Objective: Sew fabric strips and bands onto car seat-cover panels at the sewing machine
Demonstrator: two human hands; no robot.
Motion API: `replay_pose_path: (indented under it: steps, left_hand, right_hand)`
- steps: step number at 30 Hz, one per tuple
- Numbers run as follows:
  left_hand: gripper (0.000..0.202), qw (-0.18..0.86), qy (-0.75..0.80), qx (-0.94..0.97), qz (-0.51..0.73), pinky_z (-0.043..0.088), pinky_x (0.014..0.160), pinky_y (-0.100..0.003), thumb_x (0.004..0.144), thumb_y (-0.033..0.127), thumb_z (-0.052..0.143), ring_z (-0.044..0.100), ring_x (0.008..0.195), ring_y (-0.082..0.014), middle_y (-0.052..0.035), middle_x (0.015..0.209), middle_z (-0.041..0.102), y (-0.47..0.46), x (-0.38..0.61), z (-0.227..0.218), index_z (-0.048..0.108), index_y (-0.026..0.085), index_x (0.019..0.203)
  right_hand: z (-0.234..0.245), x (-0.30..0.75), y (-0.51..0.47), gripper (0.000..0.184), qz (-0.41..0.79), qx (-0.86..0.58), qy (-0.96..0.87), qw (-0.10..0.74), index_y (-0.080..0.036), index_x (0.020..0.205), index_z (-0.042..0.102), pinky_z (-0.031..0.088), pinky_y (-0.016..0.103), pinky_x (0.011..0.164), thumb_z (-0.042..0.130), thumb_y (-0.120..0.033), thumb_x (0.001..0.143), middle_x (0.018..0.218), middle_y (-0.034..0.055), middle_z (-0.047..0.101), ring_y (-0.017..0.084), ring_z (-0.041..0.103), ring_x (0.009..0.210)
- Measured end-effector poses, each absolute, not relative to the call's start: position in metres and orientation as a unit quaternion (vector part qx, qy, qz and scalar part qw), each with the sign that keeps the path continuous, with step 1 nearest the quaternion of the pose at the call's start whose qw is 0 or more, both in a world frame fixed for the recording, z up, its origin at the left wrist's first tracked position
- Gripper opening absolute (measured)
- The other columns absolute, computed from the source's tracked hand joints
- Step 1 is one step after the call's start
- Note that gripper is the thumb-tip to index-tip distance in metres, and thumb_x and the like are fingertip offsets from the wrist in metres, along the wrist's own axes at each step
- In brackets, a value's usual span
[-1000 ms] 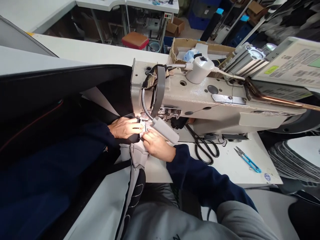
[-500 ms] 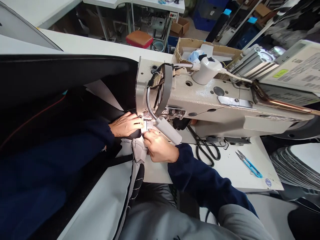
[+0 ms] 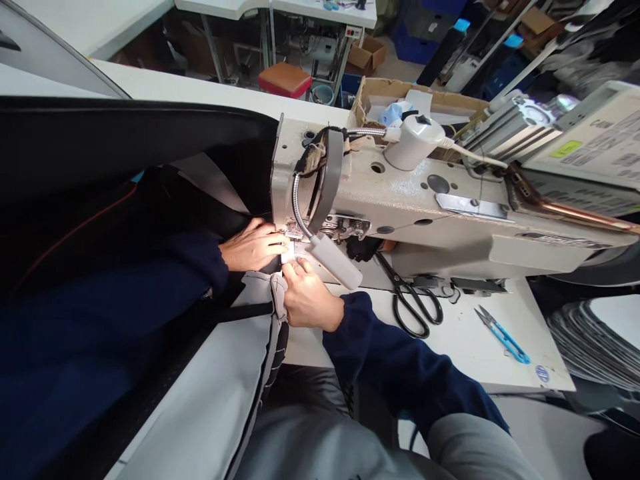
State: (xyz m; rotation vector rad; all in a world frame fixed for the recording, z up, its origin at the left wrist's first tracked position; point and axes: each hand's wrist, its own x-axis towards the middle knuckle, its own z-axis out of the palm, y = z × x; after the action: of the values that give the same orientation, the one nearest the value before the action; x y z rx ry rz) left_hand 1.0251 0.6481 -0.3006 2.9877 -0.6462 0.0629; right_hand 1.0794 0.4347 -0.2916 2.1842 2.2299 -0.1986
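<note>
A large black and grey sewn fabric piece lies under the head of a sewing machine and drapes down to the front left. My left hand rests on its black part just left of the needle area, palm down with fingers stretched out. Close by, in front of the needle, my right hand is closed, with thumb and fingers gripping the folded grey edge of the fabric. A small lamp lights both fingertips. The needle and the seam beneath it are mostly hidden.
Black scissors and blue thread snips lie on the white table right of my right hand. Behind the machine stands a cardboard box. Stacked grey pieces are at the far right. A stool stands farther back.
My right hand has shifted slightly left, and the folded grey edge beside it has changed shape a little. My left hand stays nearly in place. The whole view has moved slightly.
</note>
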Motion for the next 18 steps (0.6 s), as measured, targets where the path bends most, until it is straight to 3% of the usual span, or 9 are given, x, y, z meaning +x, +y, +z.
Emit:
replay_pose_path:
  steps: [5,11,18]
  left_hand:
    - [0.03,0.104,-0.253,0.962,0.027,0.033,0.084,-0.036,0.103,0.017,0.042,0.052,0.097,-0.0199,-0.0033,0.11,0.066,0.646,1.01,-0.304,0.06,0.024,0.125]
    - [0.029,0.084,-0.273,0.956,0.063,0.034,0.082,-0.036,0.092,0.007,0.044,0.055,0.092,-0.0195,-0.0038,0.1,0.066,0.654,1.021,-0.322,0.068,0.022,0.1]
    - [0.026,0.119,-0.276,0.948,0.105,0.032,0.071,-0.033,0.095,0.014,0.044,0.057,0.087,-0.0191,-0.0048,0.088,0.064,0.666,1.04,-0.325,0.069,0.022,0.092]
  right_hand:
    - [-0.292,1.077,0.432,0.028,-0.044,0.692,0.72,0.001,-0.006,0.094,0.074,0.044,0.053,0.096,0.054,-0.021,0.082,0.097,0.021,0.06,0.031,0.053,0.095]
    - [-0.299,1.075,0.427,0.028,-0.01,0.707,0.707,-0.005,-0.003,0.092,0.071,0.048,0.047,0.083,0.052,-0.017,0.078,0.091,0.0217,0.061,0.031,0.053,0.092]
    - [-0.31,1.077,0.437,0.021,0.021,0.737,0.675,-0.027,-0.005,0.088,0.069,0.047,0.05,0.093,0.05,-0.01,0.083,0.098,0.0229,0.063,0.03,0.057,0.095]
